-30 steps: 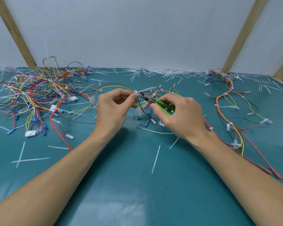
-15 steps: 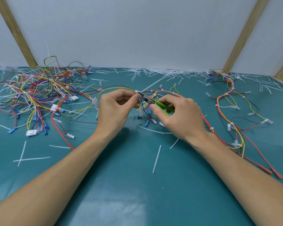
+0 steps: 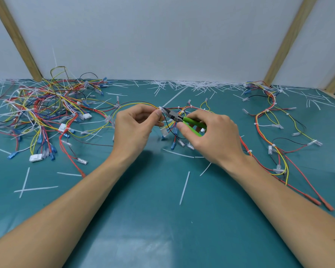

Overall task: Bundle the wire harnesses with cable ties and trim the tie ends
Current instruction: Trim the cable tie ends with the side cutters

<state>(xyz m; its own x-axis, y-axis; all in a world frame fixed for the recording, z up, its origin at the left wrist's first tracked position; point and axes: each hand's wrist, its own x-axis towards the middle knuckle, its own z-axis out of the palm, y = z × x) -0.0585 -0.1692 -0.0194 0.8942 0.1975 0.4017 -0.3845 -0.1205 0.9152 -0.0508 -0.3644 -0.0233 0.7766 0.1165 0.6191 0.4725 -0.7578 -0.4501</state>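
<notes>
No writing, label, brand or number can be read anywhere. The green-handled cutters [image 3: 184, 120] show no legible mark. The white connectors [image 3: 35, 157] on the bench [image 3: 162, 219] look blank.

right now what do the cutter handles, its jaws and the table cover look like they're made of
Cutters in the right hand: handles look like bright green plastic or rubber sleeves, smooth and uniformly coloured. The head looks like dark grey metal with a dull sheen. Table cover: probably a teal vinyl or rubber mat, since it lies flat and shows a soft glare patch near the front edge.
</notes>
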